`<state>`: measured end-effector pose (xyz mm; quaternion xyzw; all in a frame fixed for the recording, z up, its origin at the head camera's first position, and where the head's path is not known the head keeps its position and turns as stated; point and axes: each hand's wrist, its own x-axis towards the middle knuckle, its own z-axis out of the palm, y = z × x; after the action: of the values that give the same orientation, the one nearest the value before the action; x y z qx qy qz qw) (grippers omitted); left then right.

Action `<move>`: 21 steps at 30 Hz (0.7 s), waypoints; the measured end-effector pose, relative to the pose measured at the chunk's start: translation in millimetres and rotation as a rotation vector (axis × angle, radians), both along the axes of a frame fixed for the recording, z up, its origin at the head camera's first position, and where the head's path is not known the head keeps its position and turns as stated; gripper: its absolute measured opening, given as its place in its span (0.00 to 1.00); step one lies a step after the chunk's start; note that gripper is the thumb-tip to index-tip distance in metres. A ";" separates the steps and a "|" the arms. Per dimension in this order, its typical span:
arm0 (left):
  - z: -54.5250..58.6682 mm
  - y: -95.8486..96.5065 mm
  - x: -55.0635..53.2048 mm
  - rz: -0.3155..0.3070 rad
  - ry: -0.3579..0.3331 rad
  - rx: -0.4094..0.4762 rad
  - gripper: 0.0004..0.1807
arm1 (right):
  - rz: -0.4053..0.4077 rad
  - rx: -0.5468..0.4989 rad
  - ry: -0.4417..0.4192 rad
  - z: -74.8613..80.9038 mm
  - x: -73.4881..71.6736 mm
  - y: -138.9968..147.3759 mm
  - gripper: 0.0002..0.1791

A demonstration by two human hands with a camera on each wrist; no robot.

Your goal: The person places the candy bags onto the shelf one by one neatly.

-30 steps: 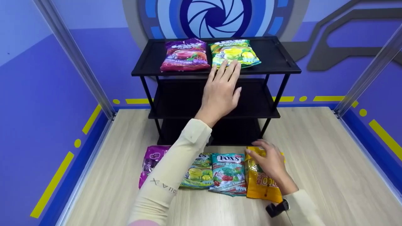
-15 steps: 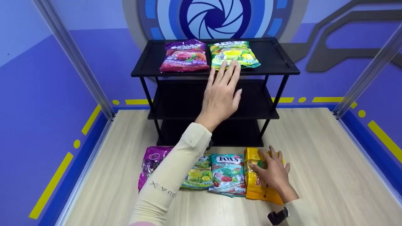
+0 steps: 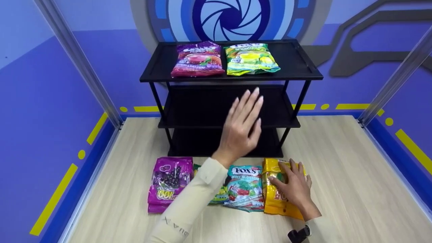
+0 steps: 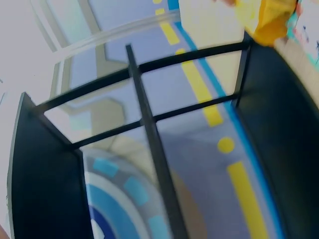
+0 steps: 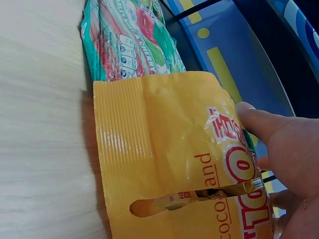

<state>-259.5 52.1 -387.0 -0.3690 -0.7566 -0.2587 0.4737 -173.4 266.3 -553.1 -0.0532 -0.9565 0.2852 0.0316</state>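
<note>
My left hand (image 3: 240, 131) hovers in front of the middle level of a black three-tier rack (image 3: 229, 126), fingers straight and holding nothing. On the rack's top tier lie a purple-red candy bag (image 3: 199, 60) and a green-yellow Fox's candy bag (image 3: 251, 60), side by side. My right hand (image 3: 298, 185) grips a yellow candy bag (image 3: 278, 206) lying on the floor panel, thumb on its left part and fingers spread over its upper right. In the right wrist view, the thumb presses the bag's printed front (image 5: 174, 119); the other fingertips are partly hidden.
Left of the yellow bag lie a teal Fox's mint bag (image 3: 245, 189), a green bag (image 3: 221, 195) mostly hidden by my left forearm, and a purple bag (image 3: 170, 184). Blue printed walls (image 3: 64, 101) enclose the sides and back. Thin black posts (image 3: 301, 98) support the rack.
My left hand has left the front edge of the green-yellow bag and drawn back and down. The right hand shifted slightly lower onto the yellow bag, then stayed there.
</note>
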 end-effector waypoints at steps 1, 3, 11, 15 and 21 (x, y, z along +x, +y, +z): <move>-4.4 0.5 2.9 -0.006 0.000 0.009 0.30 | 0.000 0.000 0.003 -0.6 0.3 0.3 0.41; -13.4 1.4 8.1 -0.020 -0.010 0.023 0.29 | 0.002 -0.003 0.010 -1.1 1.3 0.5 0.41; -51.4 1.5 25.2 -0.043 -0.116 0.069 0.31 | -0.001 -0.022 0.020 -2.5 2.7 0.7 0.40; -71.3 3.7 33.7 -0.044 -0.197 0.075 0.31 | -0.006 -0.027 0.017 -1.9 2.8 0.5 0.40; -103.0 11.8 48.5 -0.057 -0.333 0.078 0.32 | -0.003 -0.015 0.030 -2.2 2.5 0.7 0.41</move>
<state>-210.9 63.9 -490.1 -0.3238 -0.8033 -0.3586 0.3483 -171.0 267.0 -555.2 -0.0505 -0.9536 0.2932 0.0461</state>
